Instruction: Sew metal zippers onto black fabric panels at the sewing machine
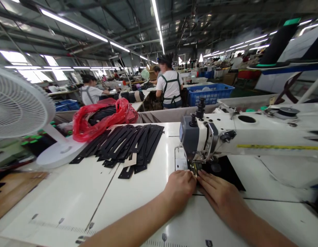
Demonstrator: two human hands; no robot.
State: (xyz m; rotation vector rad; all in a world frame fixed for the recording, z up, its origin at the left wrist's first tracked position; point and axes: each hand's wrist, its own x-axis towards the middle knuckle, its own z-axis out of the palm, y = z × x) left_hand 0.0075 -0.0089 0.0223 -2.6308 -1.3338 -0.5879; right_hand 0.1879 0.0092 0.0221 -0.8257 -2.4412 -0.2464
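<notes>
Both my hands rest on a black piece of material (226, 171) under the presser foot (193, 168) of a white sewing machine (251, 135). My left hand (180, 188) lies just left of the needle with its fingers curled down onto the material's edge. My right hand (217, 193) lies flat on the black piece, fingers stretched toward the foot. The fingertips of both hands nearly meet below the needle.
A fanned pile of black cut strips (128, 144) lies on the white table (79, 199) to the left. Behind it sit a red plastic bag (102, 118) and a white fan (17, 106). Other workers (170, 85) stand at tables behind, near a blue crate (209, 93).
</notes>
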